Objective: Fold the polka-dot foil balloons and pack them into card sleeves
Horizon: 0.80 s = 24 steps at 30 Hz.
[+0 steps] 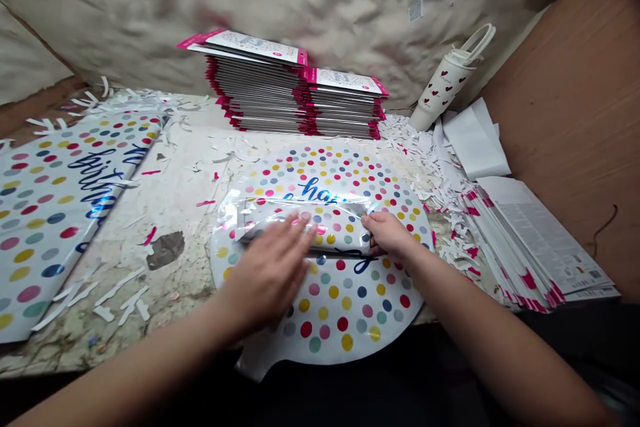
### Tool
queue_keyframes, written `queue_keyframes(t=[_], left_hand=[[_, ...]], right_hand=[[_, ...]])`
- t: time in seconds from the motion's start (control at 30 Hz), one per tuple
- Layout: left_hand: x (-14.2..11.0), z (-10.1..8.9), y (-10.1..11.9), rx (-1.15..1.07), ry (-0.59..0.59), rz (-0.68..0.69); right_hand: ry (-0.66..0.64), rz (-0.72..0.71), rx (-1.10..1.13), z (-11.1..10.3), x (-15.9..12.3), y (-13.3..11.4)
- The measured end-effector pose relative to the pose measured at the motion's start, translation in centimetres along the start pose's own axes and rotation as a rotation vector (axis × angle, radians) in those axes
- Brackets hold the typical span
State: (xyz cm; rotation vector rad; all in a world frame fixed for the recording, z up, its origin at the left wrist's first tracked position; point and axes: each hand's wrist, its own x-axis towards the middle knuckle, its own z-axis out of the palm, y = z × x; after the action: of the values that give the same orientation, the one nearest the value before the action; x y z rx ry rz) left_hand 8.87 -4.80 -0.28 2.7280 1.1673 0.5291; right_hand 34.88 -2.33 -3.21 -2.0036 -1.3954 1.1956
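Observation:
A round foil balloon [345, 300] lies flat on the worktop, printed with coloured polka dots and blue script. Its middle is folded into a shiny horizontal band [300, 223]. My left hand [267, 273] rests flat across the band, fingers spread, gripping nothing. My right hand [387, 233] sits at the band's right end, its fingers curled over the folded foil. The hands hide part of the band and of the script.
Behind the balloon stand two stacks of packets with pink headers [255, 87]. A second dotted foil balloon [55, 207] lies at left. White paper scraps litter the stained worktop [175, 193]. At right are a heart-printed paper bag [445, 80], a pile of white packets [530, 247] and a wooden board [565, 113].

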Motion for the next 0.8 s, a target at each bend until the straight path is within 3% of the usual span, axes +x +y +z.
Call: queue_keyframes(t=[0.07, 0.13, 0.2, 0.27, 0.3, 0.37, 0.43, 0.5, 0.63, 0.67, 0.73, 0.8], left_hand=[[-0.5, 2.3, 1.7, 0.077, -0.188, 0.010], [-1.0, 4.0, 2.1, 0.109, -0.291, -0.042], [-1.4, 4.8, 1.6, 0.104, -0.330, -0.059], [-1.6, 4.7, 1.1, 0.094, -0.340, -0.055], [-1.6, 4.5, 1.0, 0.091, -0.347, -0.055], [-1.4, 3.9, 0.9, 0.084, -0.375, -0.064], [-1.0, 3.4, 1.2, 0.075, -0.410, -0.075], [-0.4, 3.1, 1.5, 0.077, -0.422, -0.087], [0.3, 3.0, 1.5, 0.094, -0.393, -0.112], [0.2, 3.1, 1.3, 0.079, -0.387, -0.114], [-0.3, 3.3, 0.8, 0.016, -0.373, -0.097], [-1.0, 3.5, 0.3, -0.053, -0.355, -0.055]], right_hand=[[0.095, -0.006, -0.078, -0.3, -0.9, -0.6], [0.268, -0.150, -0.247, 0.1, -2.5, -1.2], [0.345, -0.498, -0.505, 1.5, -4.1, -1.4], [0.251, -0.853, -0.763, 3.1, -5.2, -1.0], [0.178, -0.938, -0.856, 3.8, -5.4, -0.6], [0.134, -0.911, -1.008, 4.3, -5.3, 0.2], [0.204, -0.813, -1.101, 3.9, -5.1, 0.7], [0.304, -0.864, -1.111, 3.1, -5.5, 0.5], [0.343, -1.395, -0.846, 2.3, -8.3, -0.3], [0.341, -1.464, -0.744, 2.3, -8.9, 0.0], [0.365, -1.366, -0.552, 2.3, -9.4, 1.2], [0.403, -1.035, -0.391, 2.1, -8.9, 3.0]])
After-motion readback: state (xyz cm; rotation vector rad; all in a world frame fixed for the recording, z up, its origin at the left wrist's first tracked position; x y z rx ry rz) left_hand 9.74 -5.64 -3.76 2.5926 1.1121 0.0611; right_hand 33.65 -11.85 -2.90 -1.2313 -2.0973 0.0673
